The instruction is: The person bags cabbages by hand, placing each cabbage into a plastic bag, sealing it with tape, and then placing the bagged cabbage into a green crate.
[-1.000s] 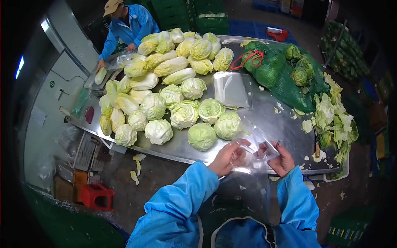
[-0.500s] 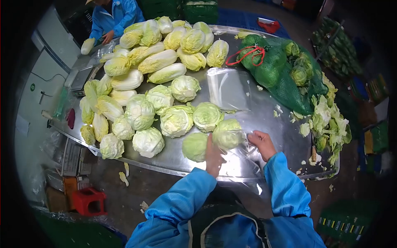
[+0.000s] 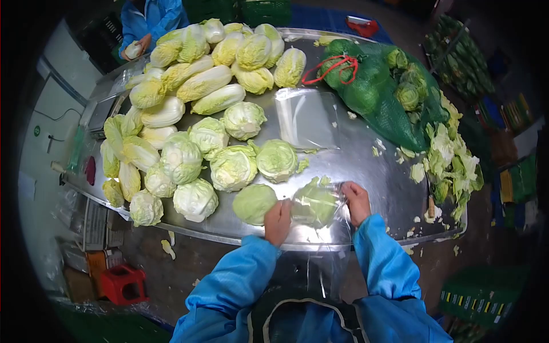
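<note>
From the head camera, a metal bench (image 3: 372, 177) fills a dim workroom, and on its near edge lies a round cabbage (image 3: 316, 203) under a clear bag (image 3: 337, 220). Clock directions run from that cabbage. On the floor at 8 o'clock, a red stool (image 3: 124, 284).

The grip of the right hand (image 3: 358, 203), at 3, is closed on the film. That of the left hand (image 3: 278, 223), at 8, is nearly closed beside the film; whether it pinches it, I cannot tell. A loose cabbage (image 3: 250, 203) crowds it at 9. Beyond: long cabbages (image 3: 209, 86), 11; net sack (image 3: 372, 103), 1.
</note>
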A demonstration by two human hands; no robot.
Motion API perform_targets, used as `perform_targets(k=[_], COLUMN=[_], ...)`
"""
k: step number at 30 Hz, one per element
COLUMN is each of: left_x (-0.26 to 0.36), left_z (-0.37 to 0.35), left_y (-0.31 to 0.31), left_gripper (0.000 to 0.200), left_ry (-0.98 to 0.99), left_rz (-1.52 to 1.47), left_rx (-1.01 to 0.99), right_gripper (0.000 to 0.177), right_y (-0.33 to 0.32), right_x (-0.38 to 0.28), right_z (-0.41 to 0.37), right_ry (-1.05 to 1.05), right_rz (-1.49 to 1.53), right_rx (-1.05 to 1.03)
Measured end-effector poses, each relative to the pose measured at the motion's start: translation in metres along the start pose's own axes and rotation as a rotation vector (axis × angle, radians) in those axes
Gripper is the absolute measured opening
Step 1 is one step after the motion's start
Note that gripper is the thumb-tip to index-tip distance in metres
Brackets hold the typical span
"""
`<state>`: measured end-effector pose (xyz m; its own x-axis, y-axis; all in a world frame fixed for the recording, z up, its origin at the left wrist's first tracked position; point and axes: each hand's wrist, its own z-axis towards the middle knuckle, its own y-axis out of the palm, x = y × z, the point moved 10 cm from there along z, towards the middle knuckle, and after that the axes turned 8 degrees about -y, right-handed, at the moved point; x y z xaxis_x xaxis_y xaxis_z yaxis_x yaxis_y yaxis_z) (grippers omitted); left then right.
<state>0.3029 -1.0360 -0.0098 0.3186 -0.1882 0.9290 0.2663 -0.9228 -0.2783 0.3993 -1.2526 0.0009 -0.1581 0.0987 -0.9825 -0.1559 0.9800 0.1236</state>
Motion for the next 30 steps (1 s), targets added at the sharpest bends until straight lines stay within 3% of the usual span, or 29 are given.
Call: perform_targets(k=[1,3,4,5,7,9,11,13,15,16,18,19,21,22,23,24,27,29,30], left_x=[-0.003,-0.031,-0.034,-0.047,-0.081,-0.07,-0.02,-0.024,-0.045,-0.033,-0.008,0.004,0.047,0.047,0.044,0.028,0.126,0.167,0.171], left_z=[-0.003,-0.012,-0.012,-0.009,-0.007,-0.01,-0.012,-0.006,-0.013,-0.015,-0.019,-0.017,-0.009,-0.007,-0.001,0.003,-0.019,-0.043,-0.037], left_y=[0.007,0.011,0.009,0.012,0.032,0.033,0.024,0.038,0.068,0.067,0.068,0.065,0.047,0.057,0.059,0.075,0.055,0.051,0.039], left_gripper=[0.029,0.027,0.027,0.027,0.027,0.028,0.031,0.032,0.034,0.034,0.037,0.037,0.045,0.044,0.044,0.043,0.038,0.025,0.023], left_ry=[-0.004,-0.118,-0.002,-0.005,-0.306,-0.241,0.135,0.036,-0.438,-0.435,-0.455,-0.448,-0.164,-0.361,-0.336,-0.4,0.246,-0.012,0.154], left_rz=[0.004,-0.399,-0.327,-0.321,-0.266,-0.185,-0.009,-0.171,-0.835,-0.831,-1.037,-1.033,-0.777,-0.935,-0.934,-0.959,-0.319,-1.077,-0.683], left_rx=[-0.016,0.065,0.162,0.153,-0.116,-0.122,0.064,-0.056,-0.248,-0.257,-0.315,-0.326,-0.336,-0.316,-0.333,-0.481,-0.525,-0.709,-0.559], right_gripper=[0.015,0.014,0.014,0.013,0.011,0.011,0.012,0.012,0.011,0.01,0.01,0.01,0.011,0.011,0.011,0.011,0.012,0.012,0.011], right_y=[-0.006,-0.004,0.0,0.001,-0.008,-0.016,-0.026,-0.026,-0.024,-0.022,-0.017,-0.016,-0.01,-0.003,0.0,0.001,-0.005,-0.002,0.0], right_x=[0.012,0.023,0.027,0.028,0.038,0.05,0.055,0.052,0.06,0.065,0.042,0.024,-0.016,-0.051,-0.082,-0.101,-0.132,-0.155,-0.158], right_z=[-0.014,-0.034,-0.041,-0.045,-0.052,-0.061,-0.066,-0.072,-0.077,-0.079,-0.082,-0.084,-0.089,-0.086,-0.083,-0.082,-0.09,-0.103,-0.108], right_ry=[0.072,0.017,0.038,0.011,0.01,0.041,0.068,0.056,0.113,0.163,0.117,0.076,0.02,-0.067,-0.164,-0.206,-0.23,-0.275,-0.288], right_rz=[0.079,0.012,0.013,-0.005,-0.045,-0.029,-0.022,0.095,0.275,0.458,0.49,0.519,0.555,0.605,0.653,0.625,0.493,0.281,0.258], right_rx=[-0.01,-0.011,0.003,0.02,0.09,0.154,0.216,0.222,0.286,0.343,0.342,0.334,0.278,0.242,0.2,0.158,0.18,0.143,0.109])
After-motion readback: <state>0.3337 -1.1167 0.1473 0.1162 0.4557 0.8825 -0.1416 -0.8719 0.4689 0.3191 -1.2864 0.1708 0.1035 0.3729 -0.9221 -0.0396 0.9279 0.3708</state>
